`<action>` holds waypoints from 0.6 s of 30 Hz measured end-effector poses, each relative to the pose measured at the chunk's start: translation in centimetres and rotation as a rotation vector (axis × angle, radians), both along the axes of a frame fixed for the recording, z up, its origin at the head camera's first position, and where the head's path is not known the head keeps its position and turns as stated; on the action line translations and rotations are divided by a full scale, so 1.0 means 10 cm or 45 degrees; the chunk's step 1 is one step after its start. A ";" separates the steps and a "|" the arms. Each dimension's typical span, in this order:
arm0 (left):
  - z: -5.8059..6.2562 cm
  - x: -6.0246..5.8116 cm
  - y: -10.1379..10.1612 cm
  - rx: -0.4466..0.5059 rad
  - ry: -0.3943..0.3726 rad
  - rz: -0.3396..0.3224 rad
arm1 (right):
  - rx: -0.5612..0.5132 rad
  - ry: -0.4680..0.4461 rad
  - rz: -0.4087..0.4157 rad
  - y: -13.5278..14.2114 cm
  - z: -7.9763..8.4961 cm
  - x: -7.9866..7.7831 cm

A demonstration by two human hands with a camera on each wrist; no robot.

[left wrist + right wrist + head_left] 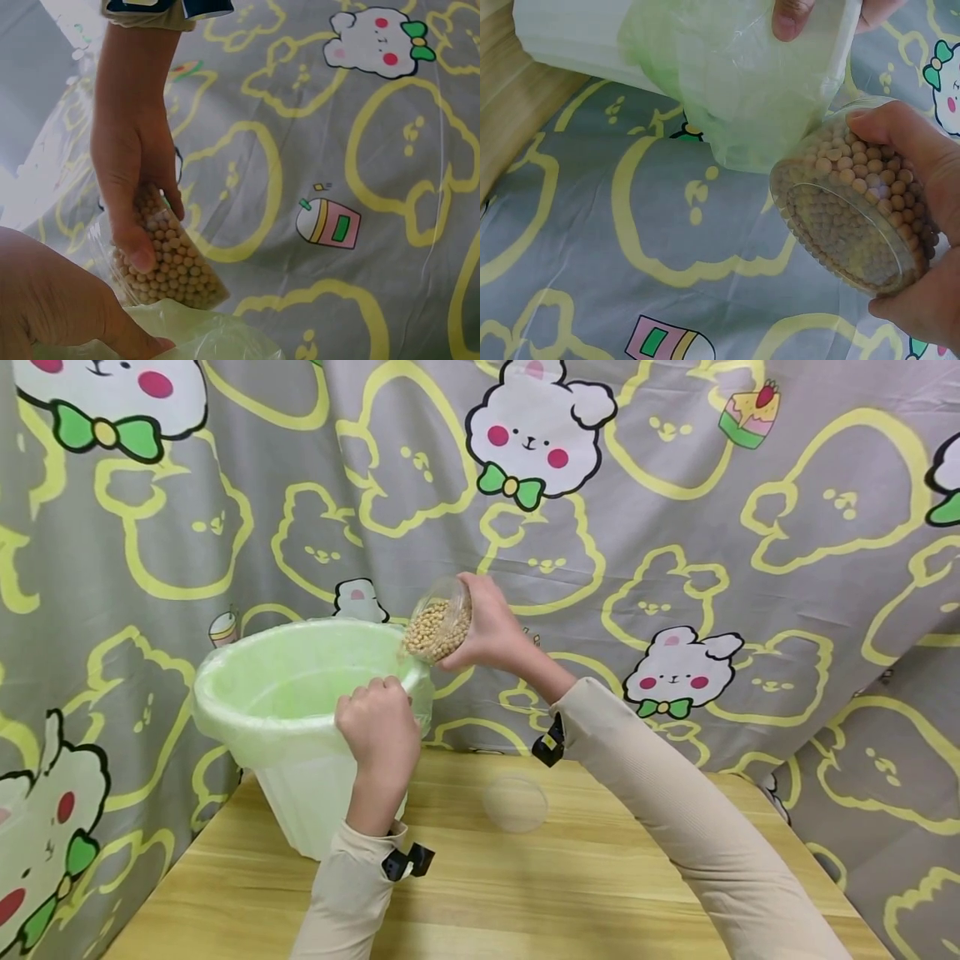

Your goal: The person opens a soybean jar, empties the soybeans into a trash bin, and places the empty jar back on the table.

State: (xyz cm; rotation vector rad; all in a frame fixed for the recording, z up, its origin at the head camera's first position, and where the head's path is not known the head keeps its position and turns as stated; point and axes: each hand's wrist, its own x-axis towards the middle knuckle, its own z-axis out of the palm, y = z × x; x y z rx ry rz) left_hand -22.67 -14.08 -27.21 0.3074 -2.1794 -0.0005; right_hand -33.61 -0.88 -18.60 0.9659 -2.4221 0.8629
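Note:
My right hand [491,625] holds a clear plastic jar [840,247] of round tan beans that look like soybeans [435,631]. Tipped over to the left, the jar has its mouth at the right side of the bin's rim. My left hand [381,727] grips that rim, with the thumb [791,19] pressed on the pale green bag [742,82]. The bag lines the white bin [300,802] and folds over its edge. In the left wrist view, beans fill much of the tilted jar. The bottom of the bin is hidden.
A clear round lid [516,804] lies flat on the wooden table [480,893], right of the bin. Behind the table hangs a grey curtain [420,552] with rabbit prints, close to the bin and jar.

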 end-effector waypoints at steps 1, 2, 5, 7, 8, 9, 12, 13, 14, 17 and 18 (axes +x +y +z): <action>0.00 0.00 0.00 -0.001 0.006 0.000 | 0.006 0.001 -0.003 0.00 0.00 0.00; 0.00 0.00 0.00 -0.003 0.013 0.000 | 0.008 0.001 -0.003 0.00 0.01 0.01; -0.01 -0.01 0.00 -0.002 0.018 -0.003 | 0.014 0.003 0.001 -0.01 0.02 0.01; -0.01 -0.02 0.00 0.001 0.010 -0.005 | 0.022 0.002 0.003 -0.01 0.02 0.00; -0.01 -0.02 0.00 0.003 0.006 -0.007 | 0.026 0.002 0.005 -0.01 0.03 0.00; -0.01 -0.02 0.00 0.005 -0.001 -0.007 | 0.031 0.002 0.006 -0.01 0.03 0.00; -0.01 -0.03 0.00 0.008 -0.015 -0.007 | 0.056 0.009 0.004 -0.01 0.04 0.00; -0.01 -0.03 0.00 0.010 -0.021 -0.005 | 0.069 0.014 0.001 -0.01 0.05 0.00; -0.01 -0.03 0.00 0.010 -0.025 -0.003 | 0.084 0.018 -0.004 -0.02 0.06 0.00; -0.01 -0.03 -0.01 0.014 -0.033 0.000 | 0.129 0.027 -0.015 -0.03 0.08 0.01; -0.02 -0.03 -0.01 0.015 -0.031 0.000 | 0.145 0.028 -0.020 -0.04 0.09 0.01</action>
